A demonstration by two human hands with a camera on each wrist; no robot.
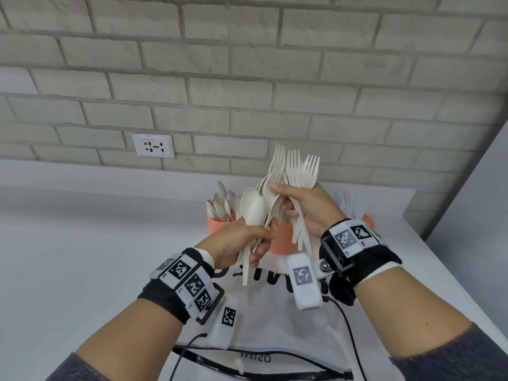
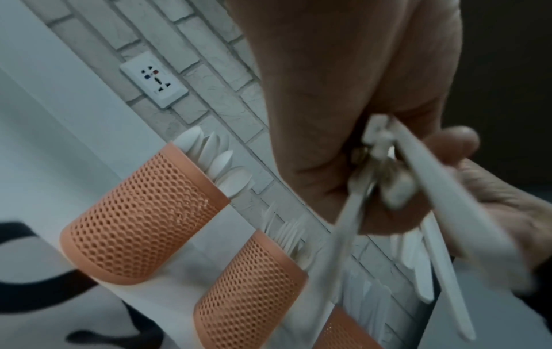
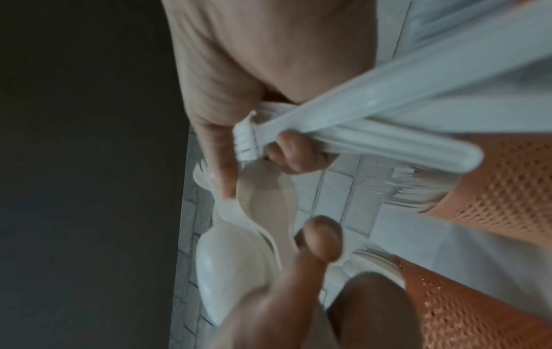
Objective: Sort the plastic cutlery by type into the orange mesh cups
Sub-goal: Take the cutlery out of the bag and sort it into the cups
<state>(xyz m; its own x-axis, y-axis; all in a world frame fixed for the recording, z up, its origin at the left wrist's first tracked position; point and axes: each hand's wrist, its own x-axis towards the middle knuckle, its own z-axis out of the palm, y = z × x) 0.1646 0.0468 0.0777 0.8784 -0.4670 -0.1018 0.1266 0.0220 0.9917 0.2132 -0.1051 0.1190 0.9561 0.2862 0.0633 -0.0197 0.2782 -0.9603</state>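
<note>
Both hands are raised above the cups, close together. My left hand (image 1: pixel 259 243) grips the handles of a bunch of white plastic spoons (image 1: pixel 254 209), bowls up. My right hand (image 1: pixel 284 200) grips a fanned bunch of white forks (image 1: pixel 298 167), tines up, its fingertips touching the spoon bunch. In the right wrist view the fork handles (image 3: pixel 367 134) cross the palm. Three orange mesh cups stand in a row by the wall: the left cup (image 1: pixel 220 226) holds spoons, the middle cup (image 1: pixel 283 242) holds forks (image 2: pixel 286 233), and the right cup (image 1: pixel 368 220) is mostly hidden behind my right wrist.
A white bag (image 1: pixel 275 314) with black lettering lies on the white table (image 1: pixel 82 243) under my wrists. A brick wall with a power outlet (image 1: pixel 153 146) runs behind the cups. The table's right edge (image 1: pixel 428 243) lies close to the right cup.
</note>
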